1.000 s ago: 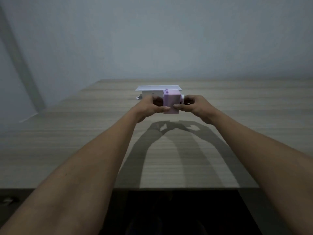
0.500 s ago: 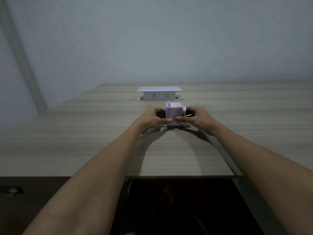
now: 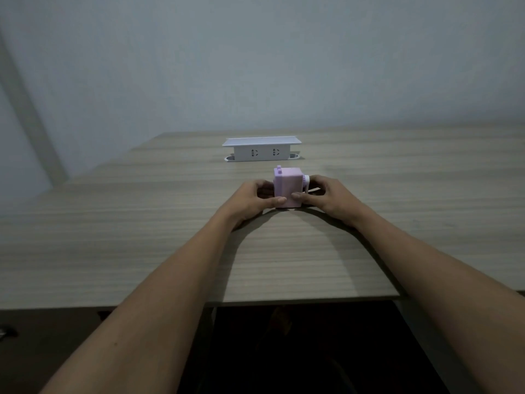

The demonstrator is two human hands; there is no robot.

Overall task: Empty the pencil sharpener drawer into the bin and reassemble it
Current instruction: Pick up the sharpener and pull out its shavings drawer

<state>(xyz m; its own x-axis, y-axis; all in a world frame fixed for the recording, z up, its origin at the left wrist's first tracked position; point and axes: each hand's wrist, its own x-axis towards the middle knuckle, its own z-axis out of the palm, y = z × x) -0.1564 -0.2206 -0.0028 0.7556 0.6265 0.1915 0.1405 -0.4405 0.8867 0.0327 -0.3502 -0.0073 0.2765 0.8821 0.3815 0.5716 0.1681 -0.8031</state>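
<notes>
A small lilac pencil sharpener (image 3: 287,184) stands upright on the wooden table (image 3: 142,237), with a white crank on its right side. My left hand (image 3: 251,197) grips its left side, thumb pressed on the lower front. My right hand (image 3: 326,196) holds the right side by the crank, thumb on the lower front too. The drawer is hidden behind my thumbs. No bin is in view.
A white socket box (image 3: 261,150) with a raised lid stands on the table behind the sharpener. A grey wall rises at the far edge. The table's near edge (image 3: 298,301) runs below my forearms, with dark space under it.
Both hands have lowered the sharpener from in front of the socket box down onto the table, nearer to me. It now rests on the surface.
</notes>
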